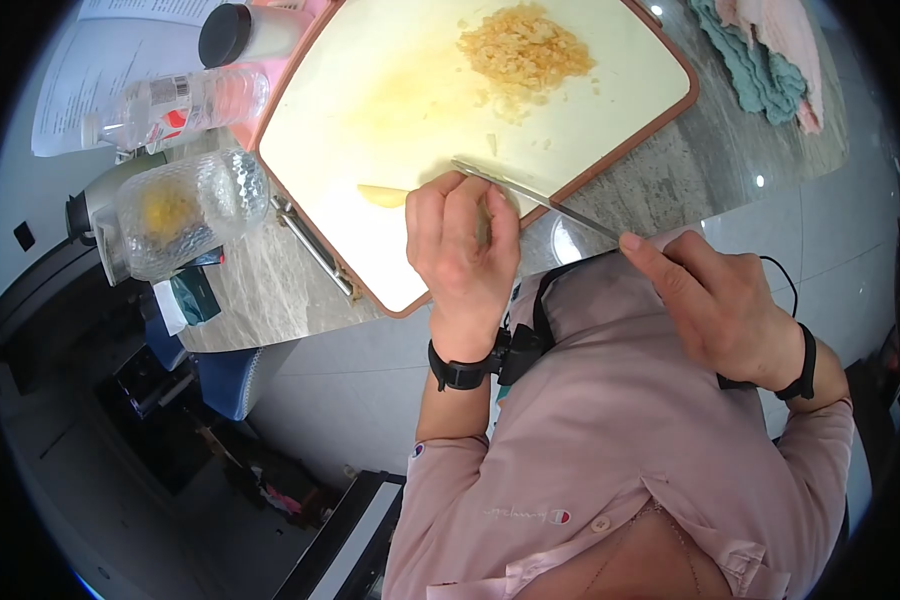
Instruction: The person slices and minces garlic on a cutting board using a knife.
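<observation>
My right hand (722,300) grips a kitchen knife (545,203), its index finger stretched along the spine. The blade lies low over the cutting board (315,130), tip just beyond my left fingers. Curled on the board near its front edge, my left hand (462,245) is closed around a pale yellow piece of food (485,230), mostly hidden by the fingers. A pale yellow slice (380,195) pokes out on the left of that hand; whether it is touched I cannot tell. Toward the far side sits a heap of finely chopped yellowish bits (526,50), with a few scattered nearby.
Left of the board are a clear plastic bottle (185,108), a textured clear jar (185,215) with something yellow inside, and a black-lidded jar (250,36). Printed paper (90,75) lies behind them. Green and pink cloths (760,60) rest at the right of the grey table (650,180).
</observation>
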Action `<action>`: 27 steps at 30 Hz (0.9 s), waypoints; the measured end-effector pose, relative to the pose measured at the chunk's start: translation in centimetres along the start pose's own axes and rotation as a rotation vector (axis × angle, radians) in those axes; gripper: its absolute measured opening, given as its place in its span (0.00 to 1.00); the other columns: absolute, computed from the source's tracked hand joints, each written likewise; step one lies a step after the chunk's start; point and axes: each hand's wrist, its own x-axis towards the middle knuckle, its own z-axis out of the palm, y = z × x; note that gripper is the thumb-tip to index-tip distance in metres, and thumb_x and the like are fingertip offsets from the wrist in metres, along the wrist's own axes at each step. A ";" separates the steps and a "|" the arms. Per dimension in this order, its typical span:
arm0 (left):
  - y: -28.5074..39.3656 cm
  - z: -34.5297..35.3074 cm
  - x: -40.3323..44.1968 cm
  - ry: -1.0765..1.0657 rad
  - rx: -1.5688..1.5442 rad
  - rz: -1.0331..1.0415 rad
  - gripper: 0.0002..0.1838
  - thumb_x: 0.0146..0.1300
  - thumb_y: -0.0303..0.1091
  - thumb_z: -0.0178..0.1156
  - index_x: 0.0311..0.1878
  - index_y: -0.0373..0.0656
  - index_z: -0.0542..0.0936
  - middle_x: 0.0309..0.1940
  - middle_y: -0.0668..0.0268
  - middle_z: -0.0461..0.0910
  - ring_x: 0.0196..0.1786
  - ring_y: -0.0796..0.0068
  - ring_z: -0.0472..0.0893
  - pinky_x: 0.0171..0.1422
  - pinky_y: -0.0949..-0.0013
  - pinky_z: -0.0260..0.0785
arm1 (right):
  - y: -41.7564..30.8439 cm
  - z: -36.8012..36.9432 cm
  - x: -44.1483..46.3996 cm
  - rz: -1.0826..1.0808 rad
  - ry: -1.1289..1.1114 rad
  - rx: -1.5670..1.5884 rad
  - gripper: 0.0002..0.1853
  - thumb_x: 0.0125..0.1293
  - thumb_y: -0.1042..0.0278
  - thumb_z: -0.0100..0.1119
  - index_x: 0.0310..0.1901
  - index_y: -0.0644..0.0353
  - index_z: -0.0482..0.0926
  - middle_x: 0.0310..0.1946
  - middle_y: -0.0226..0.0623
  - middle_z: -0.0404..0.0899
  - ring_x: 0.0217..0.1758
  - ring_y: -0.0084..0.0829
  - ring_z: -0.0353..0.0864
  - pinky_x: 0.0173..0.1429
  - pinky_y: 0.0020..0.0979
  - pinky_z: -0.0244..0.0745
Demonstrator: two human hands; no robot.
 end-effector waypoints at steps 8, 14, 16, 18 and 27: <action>0.2 -0.5 -0.2 -0.014 -0.006 -0.007 0.07 0.56 0.18 0.67 0.37 0.38 0.82 0.37 0.60 0.81 0.39 0.61 0.80 0.44 0.64 0.73 | 0.6 0.6 0.9 -0.016 0.045 -0.017 0.36 0.54 0.79 0.59 0.70 0.61 0.72 0.30 0.34 0.69 0.22 0.33 0.74 0.21 0.33 0.70; 0.2 -0.5 -0.5 -0.010 -0.002 0.004 0.07 0.56 0.18 0.67 0.37 0.38 0.82 0.37 0.59 0.81 0.40 0.59 0.80 0.45 0.63 0.73 | 0.3 0.4 0.0 -0.008 0.064 0.023 0.37 0.53 0.80 0.58 0.70 0.60 0.72 0.32 0.34 0.72 0.24 0.33 0.76 0.23 0.32 0.73; 0.2 -0.4 -0.4 -0.018 0.005 0.007 0.07 0.56 0.18 0.67 0.37 0.37 0.81 0.37 0.59 0.81 0.40 0.58 0.80 0.45 0.62 0.73 | 0.2 0.4 -0.2 -0.012 0.057 0.015 0.37 0.53 0.80 0.58 0.70 0.59 0.72 0.33 0.34 0.73 0.25 0.33 0.76 0.24 0.32 0.74; 0.2 -0.3 -0.4 -0.016 0.005 0.011 0.08 0.56 0.18 0.67 0.37 0.37 0.81 0.38 0.58 0.81 0.40 0.58 0.80 0.45 0.62 0.73 | 0.0 0.2 -0.3 -0.012 0.035 0.005 0.37 0.53 0.80 0.58 0.70 0.59 0.72 0.34 0.35 0.74 0.25 0.33 0.77 0.24 0.32 0.74; 0.2 -0.3 -0.4 -0.015 0.001 0.020 0.10 0.54 0.17 0.67 0.38 0.37 0.80 0.38 0.58 0.80 0.39 0.58 0.79 0.44 0.62 0.73 | -0.8 -0.1 -0.5 -0.002 -0.068 -0.061 0.36 0.57 0.75 0.57 0.72 0.61 0.69 0.38 0.40 0.73 0.29 0.32 0.79 0.24 0.31 0.74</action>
